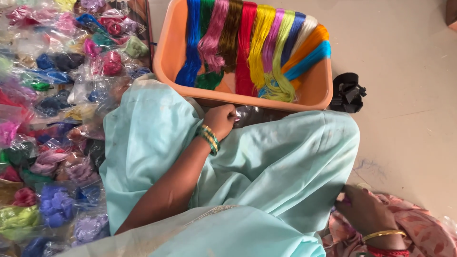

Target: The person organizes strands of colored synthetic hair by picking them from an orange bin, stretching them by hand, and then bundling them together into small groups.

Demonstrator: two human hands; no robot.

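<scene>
My left hand [220, 120], with green and gold bangles at the wrist, reaches over my light blue draped lap [276, 162]. Its fingers are closed on the edge of a clear plastic bag [252, 114] lying just below the orange tub [164, 57]. The tub holds several hanks of silky thread [247, 43] in blue, green, pink, brown, red, yellow, white and orange. My right hand [364, 212], wearing gold and red bangles, rests low at my right side on pink patterned cloth [419, 228]. Its fingertips are hidden behind the blue fabric.
A big heap of small clear bags of coloured thread [52, 119] covers the floor on the left. A black bundle [347, 93] lies right of the tub. Pale bare floor [404, 57] stretches to the right.
</scene>
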